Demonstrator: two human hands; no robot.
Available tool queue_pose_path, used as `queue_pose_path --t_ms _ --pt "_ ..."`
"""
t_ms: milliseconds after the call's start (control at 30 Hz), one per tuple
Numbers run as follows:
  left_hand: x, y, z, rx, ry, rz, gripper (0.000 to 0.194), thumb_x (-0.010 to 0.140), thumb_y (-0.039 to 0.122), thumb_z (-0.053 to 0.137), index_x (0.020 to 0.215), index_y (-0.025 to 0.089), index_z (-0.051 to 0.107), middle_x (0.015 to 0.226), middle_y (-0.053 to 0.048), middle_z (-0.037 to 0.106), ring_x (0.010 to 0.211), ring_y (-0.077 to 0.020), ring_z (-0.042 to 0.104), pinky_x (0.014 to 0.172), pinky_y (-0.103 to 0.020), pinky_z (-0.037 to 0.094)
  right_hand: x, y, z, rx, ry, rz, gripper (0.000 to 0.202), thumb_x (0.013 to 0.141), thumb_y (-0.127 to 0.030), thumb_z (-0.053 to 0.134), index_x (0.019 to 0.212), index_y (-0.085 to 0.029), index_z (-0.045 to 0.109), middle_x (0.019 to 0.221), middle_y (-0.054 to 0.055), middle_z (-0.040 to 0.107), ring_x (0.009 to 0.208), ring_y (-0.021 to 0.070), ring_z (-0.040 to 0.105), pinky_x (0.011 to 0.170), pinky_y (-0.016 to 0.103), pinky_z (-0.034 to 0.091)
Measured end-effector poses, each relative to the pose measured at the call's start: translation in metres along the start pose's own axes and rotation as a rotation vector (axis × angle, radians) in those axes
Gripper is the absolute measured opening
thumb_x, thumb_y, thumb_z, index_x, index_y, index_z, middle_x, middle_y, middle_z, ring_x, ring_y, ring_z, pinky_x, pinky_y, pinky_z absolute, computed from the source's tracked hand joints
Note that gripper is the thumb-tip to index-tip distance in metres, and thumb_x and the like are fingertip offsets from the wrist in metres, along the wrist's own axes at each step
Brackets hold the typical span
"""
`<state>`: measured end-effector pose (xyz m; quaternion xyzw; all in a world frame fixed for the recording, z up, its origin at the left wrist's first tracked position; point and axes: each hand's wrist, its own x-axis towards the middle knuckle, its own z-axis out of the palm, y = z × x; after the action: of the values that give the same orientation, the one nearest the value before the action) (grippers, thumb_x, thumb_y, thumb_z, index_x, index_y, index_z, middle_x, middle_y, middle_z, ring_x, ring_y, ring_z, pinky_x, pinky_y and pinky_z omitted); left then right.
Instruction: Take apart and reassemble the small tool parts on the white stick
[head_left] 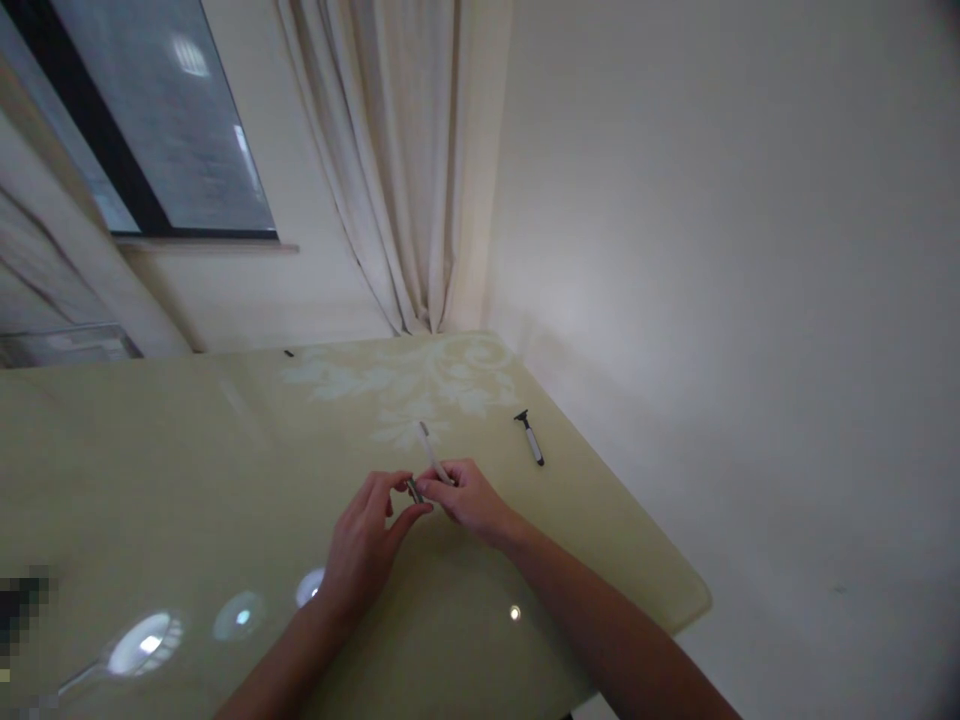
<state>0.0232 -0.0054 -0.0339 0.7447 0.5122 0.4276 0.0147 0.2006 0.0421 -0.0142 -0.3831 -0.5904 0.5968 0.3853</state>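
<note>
Over the pale green table (247, 500), my left hand (367, 525) pinches a small dark and silvery piece (415, 491) between thumb and fingers. It is too small to name. Right beside it, my right hand (466, 497) is closed round a slim white handle-like object (433, 452) that points up and away, with a small greyish tip. The fingertips of both hands nearly meet at the small piece. To the right of my hands a razor (533, 442) with a black head and a grey and black handle lies on the table.
A small dark item (289, 353) lies near the table's far edge. Behind the table hang beige curtains (397, 180) beside a window (195, 120). A white wall (712, 300) runs along the right edge. Lamp reflections show on the glossy top.
</note>
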Motion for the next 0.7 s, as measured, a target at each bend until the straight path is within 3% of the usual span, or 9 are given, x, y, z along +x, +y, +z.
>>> queue_pose_path --t_ms 233,433,567,633,700 --pt "0.0023 0.007 -0.0018 -0.092 -0.024 -0.011 0.029 0.093 0.046 0.067 0.11 0.023 0.062 0.093 -0.001 0.065 0.067 -0.014 0.058 0.065 -0.027 0.051 -0.0047 -0.0023 0.0035 0.039 0.054 0.089 0.022 0.08 -0.036 0.072 0.076 -0.017 0.063 0.054 -0.007 0.044 0.047 0.0072 0.036 0.046 0.021 0.026" --pt "0.0038 0.007 -0.002 -0.253 -0.091 0.018 0.011 0.099 0.032 0.061 0.099 0.023 0.066 0.094 -0.001 0.064 0.066 -0.0106 0.056 0.065 -0.023 0.05 -0.0024 -0.0026 0.0 0.056 0.078 0.122 0.03 0.076 -0.041 0.076 0.074 -0.018 0.058 0.054 -0.01 0.039 0.044 0.0051 0.029 0.043 0.021 0.02" --pt "0.003 0.0035 0.001 -0.291 -0.063 -0.051 0.012 0.095 0.033 0.066 0.093 0.022 0.063 0.083 0.002 0.06 0.062 -0.0106 0.053 0.06 -0.022 0.048 -0.0022 -0.0041 0.0003 0.04 0.036 0.127 0.039 0.072 -0.046 0.083 0.071 -0.018 0.055 0.055 -0.01 0.039 0.047 0.0053 0.031 0.046 0.021 0.022" --pt "0.0035 0.0014 0.002 -0.285 -0.016 -0.116 0.02 0.089 0.036 0.073 0.099 0.022 0.062 0.074 0.005 0.056 0.06 -0.0114 0.052 0.057 -0.022 0.046 -0.0034 -0.0056 0.0006 0.036 0.02 0.118 0.04 0.071 -0.047 0.084 0.073 -0.018 0.057 0.056 -0.009 0.043 0.049 0.0059 0.033 0.047 0.021 0.023" --pt "0.0047 0.0002 0.0018 -0.3 -0.021 -0.122 0.031 0.086 0.036 0.076 0.111 0.023 0.063 0.08 0.004 0.06 0.061 -0.0113 0.053 0.057 -0.022 0.047 -0.0054 -0.0077 0.0011 0.032 -0.018 0.104 0.04 0.071 -0.048 0.085 0.073 -0.017 0.059 0.058 -0.007 0.047 0.05 0.0065 0.036 0.048 0.022 0.024"
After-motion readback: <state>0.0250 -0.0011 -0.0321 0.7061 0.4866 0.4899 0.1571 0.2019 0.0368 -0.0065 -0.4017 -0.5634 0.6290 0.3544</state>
